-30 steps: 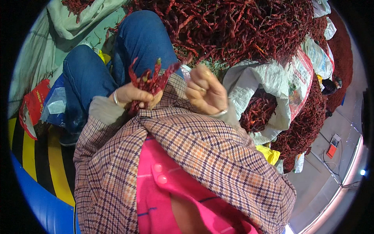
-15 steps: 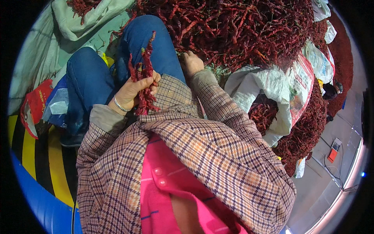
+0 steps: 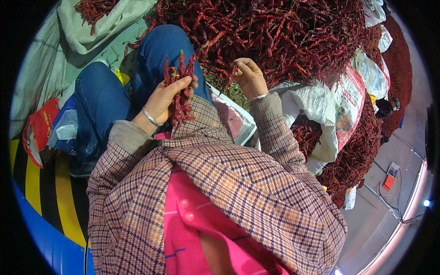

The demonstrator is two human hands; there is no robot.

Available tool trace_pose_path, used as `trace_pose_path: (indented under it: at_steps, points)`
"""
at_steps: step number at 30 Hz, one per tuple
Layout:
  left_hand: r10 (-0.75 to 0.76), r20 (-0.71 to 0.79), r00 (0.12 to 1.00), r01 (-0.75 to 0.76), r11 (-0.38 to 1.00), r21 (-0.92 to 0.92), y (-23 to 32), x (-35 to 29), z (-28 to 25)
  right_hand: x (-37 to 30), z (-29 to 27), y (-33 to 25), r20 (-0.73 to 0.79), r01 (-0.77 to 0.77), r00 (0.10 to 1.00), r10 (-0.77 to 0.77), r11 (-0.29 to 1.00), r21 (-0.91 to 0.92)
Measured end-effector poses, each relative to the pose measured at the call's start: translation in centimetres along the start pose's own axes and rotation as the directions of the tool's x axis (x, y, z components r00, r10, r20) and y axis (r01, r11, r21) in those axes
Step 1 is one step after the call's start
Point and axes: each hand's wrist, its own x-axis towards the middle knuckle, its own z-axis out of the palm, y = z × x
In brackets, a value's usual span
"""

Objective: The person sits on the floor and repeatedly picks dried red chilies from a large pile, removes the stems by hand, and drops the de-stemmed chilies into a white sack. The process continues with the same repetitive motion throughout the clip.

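My left hand point(image 3: 161, 101) is closed round a bunch of dried red chilies point(image 3: 183, 109), held upright over my lap with some stem ends showing above the thumb. To the right, my right hand point(image 3: 253, 81) is raised at the near edge of a big heap of dried red chilies point(image 3: 279, 36). Its thumb and forefinger pinch a single dried chili point(image 3: 228, 81), which hangs to the left of the fingertips. Below and between the hands lies a clear-and-white plastic bag point(image 3: 242, 123), partly covered by my jacket.
A white woven sack point(image 3: 316, 103) holding chilies stands right of my right forearm, with a printed sack point(image 3: 347, 107) beside it. More chilies lie in a pale sack point(image 3: 87, 36) at upper left. A red bag point(image 3: 41, 126) rests beyond my left knee. A device with a cable point(image 3: 390, 176) lies at far right.
My right hand has lifted from the heap's edge and come up and right, now pinching a chili. The left hand's bunch has shifted slightly right. The plastic bag has come into sight.
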Motion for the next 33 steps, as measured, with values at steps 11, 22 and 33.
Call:
trace_pose_path:
  at_steps: [11,22,33]
  points:
    - [-0.108,-0.046,0.993,0.104,0.991,-0.083,-0.5,0.9,-0.1,-0.3,-0.3,-0.6,-0.269,-0.036,0.963,-0.024,0.976,-0.213]
    - [-0.057,0.115,0.992,0.082,0.970,-0.228,-3.6,-2.1,-1.7,-0.5,14.0,-2.1,0.132,0.410,0.911,-0.392,0.898,-0.160]
    - [0.128,0.327,0.936,-0.047,0.969,-0.244,-5.5,1.0,-3.5,-8.3,37.8,1.4,0.925,0.416,0.374,-0.066,0.903,-0.104]
